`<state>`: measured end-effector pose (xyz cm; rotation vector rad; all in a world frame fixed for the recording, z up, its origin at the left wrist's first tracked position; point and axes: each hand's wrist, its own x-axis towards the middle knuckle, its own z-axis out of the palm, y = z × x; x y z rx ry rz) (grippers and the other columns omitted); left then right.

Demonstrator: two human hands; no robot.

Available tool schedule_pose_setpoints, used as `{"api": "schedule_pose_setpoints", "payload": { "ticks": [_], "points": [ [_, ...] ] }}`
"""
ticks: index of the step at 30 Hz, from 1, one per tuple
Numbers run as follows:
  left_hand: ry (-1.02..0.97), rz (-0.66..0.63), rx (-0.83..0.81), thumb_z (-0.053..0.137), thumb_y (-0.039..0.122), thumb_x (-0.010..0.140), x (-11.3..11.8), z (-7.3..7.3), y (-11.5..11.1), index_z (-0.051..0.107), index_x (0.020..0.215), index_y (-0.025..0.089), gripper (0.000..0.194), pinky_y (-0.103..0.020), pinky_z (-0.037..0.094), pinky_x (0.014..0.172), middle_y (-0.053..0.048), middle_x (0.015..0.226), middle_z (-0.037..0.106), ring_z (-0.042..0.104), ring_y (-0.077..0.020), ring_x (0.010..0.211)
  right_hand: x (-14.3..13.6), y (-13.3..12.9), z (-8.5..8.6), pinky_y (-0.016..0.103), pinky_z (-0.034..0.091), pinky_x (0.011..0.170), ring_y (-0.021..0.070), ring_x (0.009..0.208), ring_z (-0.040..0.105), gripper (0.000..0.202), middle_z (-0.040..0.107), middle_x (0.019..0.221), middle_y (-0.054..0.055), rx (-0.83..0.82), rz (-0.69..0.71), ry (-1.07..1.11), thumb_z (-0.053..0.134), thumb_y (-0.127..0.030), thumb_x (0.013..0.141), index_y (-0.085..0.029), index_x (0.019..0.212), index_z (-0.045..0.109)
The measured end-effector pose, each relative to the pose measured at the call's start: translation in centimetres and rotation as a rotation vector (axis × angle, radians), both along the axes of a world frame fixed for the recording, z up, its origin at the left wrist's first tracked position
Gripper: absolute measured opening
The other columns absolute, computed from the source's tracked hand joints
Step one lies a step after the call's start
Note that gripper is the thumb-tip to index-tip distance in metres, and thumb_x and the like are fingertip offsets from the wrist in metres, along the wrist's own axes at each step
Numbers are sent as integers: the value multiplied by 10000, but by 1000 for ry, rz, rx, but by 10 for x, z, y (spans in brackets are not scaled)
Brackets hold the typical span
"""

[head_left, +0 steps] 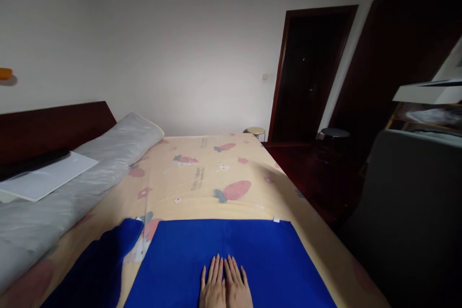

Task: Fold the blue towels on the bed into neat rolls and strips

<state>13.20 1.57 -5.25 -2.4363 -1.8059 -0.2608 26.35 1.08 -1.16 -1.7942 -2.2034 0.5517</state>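
Note:
A blue cloth (180,260) lies spread flat on the bed, with a small white tag at its far right edge. My left hand (212,283) rests palm down on its middle, fingers stretched forward. Right beside it, touching, my right hand (237,283) also lies flat on the cloth with its fingers out. Neither hand grips anything. To the left of the spread cloth is a second dark blue cloth (103,264), bunched and partly cut off by the lower edge of the view.
The bed (202,168) has a cream sheet with a carrot pattern. A grey quilt (111,154) and a white board (54,173) lie along the left by the headboard (54,125). A grey chair back (411,202) and stools (256,131) stand to the right.

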Motion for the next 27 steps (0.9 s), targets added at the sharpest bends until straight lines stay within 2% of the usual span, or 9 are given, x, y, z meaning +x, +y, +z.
{"api": "schedule_pose_setpoints", "payload": {
  "ticks": [3, 9, 14, 18, 21, 27],
  "points": [
    [-31, 2, -17, 305, 190, 912, 1, 7, 0, 70, 1474, 297, 619, -488, 349, 1147, 12, 1561, 303, 358, -218, 1416, 1, 0, -1, 509, 249, 1195, 235, 1450, 215, 535, 217, 1555, -7, 40, -5, 10, 280, -406, 953, -263, 1468, 251],
    [-136, 3, -175, 301, 211, 918, -2, 17, 1, 78, 1464, 314, 598, -519, 304, 1175, 28, 1570, 229, 293, -212, 1443, 1, 2, 2, 514, 254, 1189, 235, 1446, 226, 546, 237, 1548, -14, 29, -10, -2, 324, -333, 921, -282, 1463, 279],
    [-175, 24, -185, 354, 151, 857, -18, 31, -2, 116, 1478, 361, 698, -520, 256, 1193, 63, 1581, 185, 243, -183, 1461, 20, 2, 3, 531, 250, 1183, 239, 1445, 235, 583, 237, 1548, -6, 74, -47, -34, 371, -286, 879, -289, 1458, 305],
    [-86, 119, -189, 393, 116, 780, -47, 50, -6, 169, 1486, 324, 769, -510, 231, 1198, 47, 1584, 195, 231, -187, 1465, 53, -2, 7, 515, 236, 1188, 225, 1452, 223, 586, 234, 1557, -1, 105, -110, -86, 353, -306, 884, -268, 1465, 292],
    [-33, 193, -192, 379, 129, 786, -78, 62, -9, 199, 1482, 317, 742, -499, 225, 1193, 39, 1582, 207, 238, -182, 1462, 84, -8, 11, 494, 225, 1192, 207, 1457, 210, 588, 230, 1565, -4, 90, -184, -144, 323, -352, 892, -260, 1471, 279],
    [71, 385, -213, 309, 242, 860, -154, 67, -20, 189, 1485, 300, 639, -477, 197, 1188, 38, 1592, 193, 219, -160, 1466, 162, -25, 8, 487, 203, 1194, 197, 1464, 174, 643, 194, 1579, -11, 51, -348, -276, 259, -478, 889, -249, 1489, 226]
  ]
}}
